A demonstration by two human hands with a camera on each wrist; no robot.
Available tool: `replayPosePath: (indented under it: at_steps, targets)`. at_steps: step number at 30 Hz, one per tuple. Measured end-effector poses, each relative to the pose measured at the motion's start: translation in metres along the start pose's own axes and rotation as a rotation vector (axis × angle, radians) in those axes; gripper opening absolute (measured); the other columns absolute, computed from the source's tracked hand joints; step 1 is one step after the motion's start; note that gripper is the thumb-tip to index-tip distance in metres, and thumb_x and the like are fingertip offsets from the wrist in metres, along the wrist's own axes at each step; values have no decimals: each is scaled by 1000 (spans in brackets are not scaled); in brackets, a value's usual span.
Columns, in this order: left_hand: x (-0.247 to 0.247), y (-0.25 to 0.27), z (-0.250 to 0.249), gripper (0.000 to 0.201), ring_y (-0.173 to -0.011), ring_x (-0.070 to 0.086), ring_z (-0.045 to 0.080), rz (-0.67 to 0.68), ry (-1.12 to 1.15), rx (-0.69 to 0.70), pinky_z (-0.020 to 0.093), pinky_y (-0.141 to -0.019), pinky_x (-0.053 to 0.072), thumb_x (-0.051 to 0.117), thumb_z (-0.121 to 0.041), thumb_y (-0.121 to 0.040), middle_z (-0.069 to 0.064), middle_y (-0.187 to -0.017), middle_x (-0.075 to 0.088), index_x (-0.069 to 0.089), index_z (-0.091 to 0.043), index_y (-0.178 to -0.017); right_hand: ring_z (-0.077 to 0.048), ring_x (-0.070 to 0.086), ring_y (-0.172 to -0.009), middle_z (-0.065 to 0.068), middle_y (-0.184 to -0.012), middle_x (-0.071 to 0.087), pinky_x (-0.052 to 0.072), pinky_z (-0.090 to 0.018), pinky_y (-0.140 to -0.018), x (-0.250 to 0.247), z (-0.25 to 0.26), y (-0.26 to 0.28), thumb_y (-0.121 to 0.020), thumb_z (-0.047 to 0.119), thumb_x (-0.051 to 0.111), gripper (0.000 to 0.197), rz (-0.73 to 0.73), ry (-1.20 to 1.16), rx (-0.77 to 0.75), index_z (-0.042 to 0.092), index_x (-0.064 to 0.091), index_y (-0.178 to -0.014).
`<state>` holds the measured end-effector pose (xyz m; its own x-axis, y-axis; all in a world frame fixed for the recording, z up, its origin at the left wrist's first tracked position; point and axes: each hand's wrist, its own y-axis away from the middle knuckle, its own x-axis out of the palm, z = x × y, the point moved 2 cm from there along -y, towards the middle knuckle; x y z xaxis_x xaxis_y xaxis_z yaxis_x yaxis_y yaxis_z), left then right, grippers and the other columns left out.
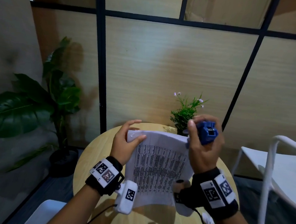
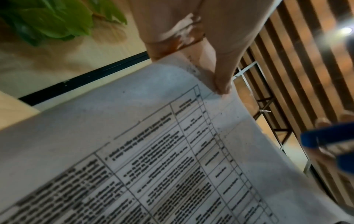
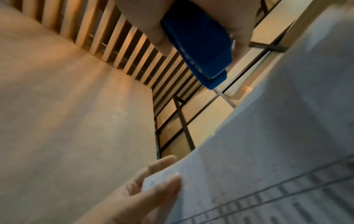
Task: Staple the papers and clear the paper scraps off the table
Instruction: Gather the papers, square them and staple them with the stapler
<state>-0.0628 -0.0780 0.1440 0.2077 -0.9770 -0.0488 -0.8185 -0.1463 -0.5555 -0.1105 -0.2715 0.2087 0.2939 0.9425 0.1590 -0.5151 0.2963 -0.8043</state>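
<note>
Crumpled white paper scrap (image 1: pixel 208 220) lies on the round light-wood table (image 1: pixel 96 153) near its front edge, by the right wrist. Above the table, the left hand (image 1: pixel 124 140) pinches the top left corner of the printed white papers (image 1: pixel 159 166), thumb in front. At their top right corner, the right hand (image 1: pixel 204 146) grips a blue plastic stapler (image 1: pixel 207 132). Behind stands a small flowering potted plant (image 1: pixel 185 112).

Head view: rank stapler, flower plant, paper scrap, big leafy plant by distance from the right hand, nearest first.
1. stapler: gripped in the right hand itself.
2. flower plant: just behind the hand, at the table's far edge.
3. paper scrap: on the table near the person, below the right wrist.
4. big leafy plant: on the floor, far left.
</note>
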Motion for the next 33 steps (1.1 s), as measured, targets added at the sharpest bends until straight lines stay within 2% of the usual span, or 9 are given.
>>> replayPosePath:
  at_steps: [4, 8, 13, 18, 22, 26, 28, 31, 33]
  targets:
    - [1, 3, 1, 27, -82, 62, -6, 6, -5, 28, 8, -76, 49, 71, -4, -79, -23, -84, 69, 66, -30, -84, -25, 60, -58, -9, -69, 56, 52, -35, -56, 34, -9, 6, -81, 37, 57, 18, 70, -104, 174, 21, 49, -79]
    - [1, 2, -2, 22, -79, 64, -9, -24, 30, 67, 5, -74, 47, 68, -3, -81, -25, -79, 71, 70, -25, -80, -26, 61, -58, -7, -64, 58, 51, -40, -57, 57, -23, 10, -83, 40, 56, 19, 91, -132, 243, 23, 49, -76]
    - [-1, 0, 1, 20, -80, 67, -5, -43, 43, 97, 9, -78, 50, 70, -2, -78, -21, -77, 73, 72, -22, -80, -33, 62, -60, -23, -68, 58, 47, -34, -55, 73, -24, 8, -82, 46, 54, 13, 113, -84, 176, 38, 49, -72]
    - [-1, -1, 4, 22, -79, 66, -6, -36, 28, 117, 9, -78, 49, 69, -1, -79, -22, -76, 72, 70, -22, -78, -33, 57, -59, -12, -63, 55, 51, -48, -59, 78, -29, 9, -83, 47, 55, 17, 125, -18, 147, 35, 48, -73]
    - [2, 2, 6, 26, -79, 64, -7, -11, -1, 121, 8, -78, 48, 65, 0, -82, -24, -78, 70, 67, -26, -80, -5, 45, -51, 9, -55, 43, 37, -15, -51, 81, -35, 11, -85, 44, 52, 25, 212, 126, 21, 26, 44, -70]
    - [4, -1, 8, 21, -79, 62, 8, -23, 26, 90, 18, -73, 50, 64, -6, -85, -9, -79, 67, 61, -27, -80, -3, 37, -49, 12, -57, 39, 31, -13, -49, 86, -36, 12, -87, 43, 51, 30, 280, 270, -88, 17, 46, -73]
    - [5, -2, 5, 21, -77, 60, 10, -30, 26, 91, 20, -73, 49, 64, -5, -85, -5, -79, 62, 58, -24, -79, -3, 38, -49, 13, -58, 41, 32, -14, -48, 82, -31, 7, -86, 39, 53, 24, 233, 242, -112, 20, 44, -74]
    - [5, -3, 3, 19, -75, 57, -1, -46, 12, 102, 13, -74, 48, 64, -5, -85, -6, -78, 61, 56, -21, -78, -18, 48, -50, 0, -59, 52, 42, -27, -48, 54, -22, -9, -82, 32, 60, 23, 73, 247, -151, 18, 45, -74]
    - [3, -5, 4, 19, -73, 56, -5, -53, -9, 98, 10, -73, 47, 63, -6, -85, -8, -79, 60, 55, -22, -78, -20, 53, -53, -6, -63, 58, 47, -21, -54, 24, -19, -18, -78, 35, 66, 28, 9, 323, -178, 13, 49, -75]
